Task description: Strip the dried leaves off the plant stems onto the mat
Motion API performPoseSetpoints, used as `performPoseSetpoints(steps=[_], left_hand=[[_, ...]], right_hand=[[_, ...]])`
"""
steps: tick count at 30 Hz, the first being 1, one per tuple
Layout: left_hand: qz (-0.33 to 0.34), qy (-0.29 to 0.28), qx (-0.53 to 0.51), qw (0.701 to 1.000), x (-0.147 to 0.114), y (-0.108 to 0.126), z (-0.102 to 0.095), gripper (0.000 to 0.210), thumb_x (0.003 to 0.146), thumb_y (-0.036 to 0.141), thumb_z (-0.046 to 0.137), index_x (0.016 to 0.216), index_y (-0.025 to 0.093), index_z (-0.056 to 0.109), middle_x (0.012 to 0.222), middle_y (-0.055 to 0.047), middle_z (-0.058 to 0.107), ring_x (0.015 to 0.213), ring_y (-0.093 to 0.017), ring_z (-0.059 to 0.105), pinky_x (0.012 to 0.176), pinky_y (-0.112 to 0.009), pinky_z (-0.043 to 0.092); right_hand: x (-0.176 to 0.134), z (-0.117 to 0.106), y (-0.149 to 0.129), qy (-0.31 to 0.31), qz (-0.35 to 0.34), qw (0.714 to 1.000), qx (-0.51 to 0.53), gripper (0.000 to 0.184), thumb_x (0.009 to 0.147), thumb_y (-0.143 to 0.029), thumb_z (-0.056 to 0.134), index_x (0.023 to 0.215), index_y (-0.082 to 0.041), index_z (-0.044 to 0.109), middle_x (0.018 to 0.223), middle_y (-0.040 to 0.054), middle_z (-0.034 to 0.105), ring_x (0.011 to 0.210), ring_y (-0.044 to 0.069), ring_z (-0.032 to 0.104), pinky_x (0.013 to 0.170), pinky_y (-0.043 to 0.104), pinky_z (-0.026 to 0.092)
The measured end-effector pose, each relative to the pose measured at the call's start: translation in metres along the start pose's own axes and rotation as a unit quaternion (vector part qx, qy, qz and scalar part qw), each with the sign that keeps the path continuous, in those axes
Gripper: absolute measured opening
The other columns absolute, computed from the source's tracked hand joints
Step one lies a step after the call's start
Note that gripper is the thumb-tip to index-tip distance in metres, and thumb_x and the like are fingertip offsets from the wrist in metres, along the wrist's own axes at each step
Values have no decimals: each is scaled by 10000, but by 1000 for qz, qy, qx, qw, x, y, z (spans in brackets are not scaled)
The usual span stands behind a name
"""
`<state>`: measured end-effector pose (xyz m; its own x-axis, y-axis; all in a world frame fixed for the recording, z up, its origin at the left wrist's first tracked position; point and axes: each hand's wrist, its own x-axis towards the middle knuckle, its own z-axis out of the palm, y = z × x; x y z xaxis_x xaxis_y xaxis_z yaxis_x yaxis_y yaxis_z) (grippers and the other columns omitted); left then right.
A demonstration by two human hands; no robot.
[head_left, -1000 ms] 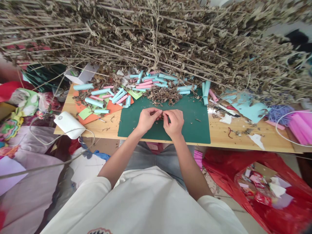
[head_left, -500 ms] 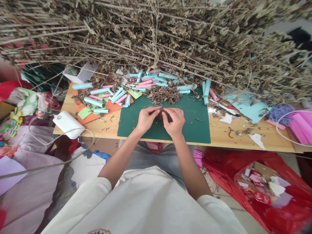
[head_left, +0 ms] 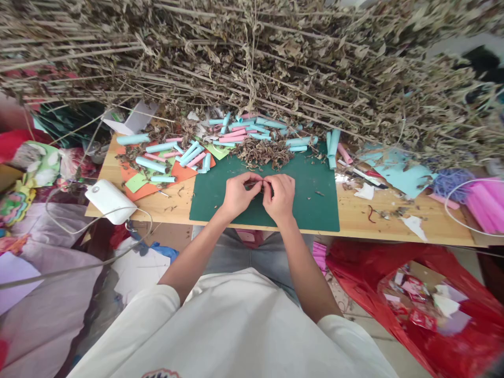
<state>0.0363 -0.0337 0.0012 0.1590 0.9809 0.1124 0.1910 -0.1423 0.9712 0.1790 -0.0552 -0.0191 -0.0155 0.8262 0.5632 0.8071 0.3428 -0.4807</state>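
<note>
My left hand (head_left: 241, 193) and my right hand (head_left: 280, 194) meet over a green cutting mat (head_left: 318, 210), thumbs and forefingers pinched together. A little brown dried leaf shows between the fingertips, mostly covered by them. Just beyond my hands, at the mat's far edge, lies a heap of crumbled dried leaves (head_left: 265, 153). Behind and left of that heap are several rolled paper tubes in light blue (head_left: 151, 165) and pink (head_left: 233, 138).
Bundled dried stalks (head_left: 252, 63) fill the far side. A white power bank (head_left: 111, 201) with a cable rests at the table's left. Orange paper (head_left: 136, 193) lies under some tubes. Pens (head_left: 364, 175) and blue paper (head_left: 405, 170) sit right. A red bag (head_left: 354, 268) holding scraps is below right.
My hands have drawn slightly closer, and their fingertips now meet more tightly. Less of the dried leaf shows between them. The tubes and the leaf heap stay put.
</note>
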Motion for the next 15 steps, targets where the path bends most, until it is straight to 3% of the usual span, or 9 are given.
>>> performPoseSetpoints(steps=[8, 15], left_hand=[[92, 85, 136, 983, -4, 0, 13, 92, 818, 142, 651, 864, 178, 723, 831, -35, 730, 764, -141, 670, 729, -251, 551], [76, 83, 77, 991, -1, -14, 0, 119, 879, 243, 653, 936, 187, 741, 923, -42, 754, 815, -147, 693, 783, -263, 555]], right_hand=[[1, -2, 1, 26, 46, 998, -24, 132, 934, -242, 479, 870, -206, 588, 841, 51, 668, 844, 198, 582, 862, 375, 367], [0, 0, 2, 7, 27, 1000, 3, 123, 913, -261, 538, 891, -213, 649, 883, 40, 717, 868, 186, 640, 920, 387, 378]])
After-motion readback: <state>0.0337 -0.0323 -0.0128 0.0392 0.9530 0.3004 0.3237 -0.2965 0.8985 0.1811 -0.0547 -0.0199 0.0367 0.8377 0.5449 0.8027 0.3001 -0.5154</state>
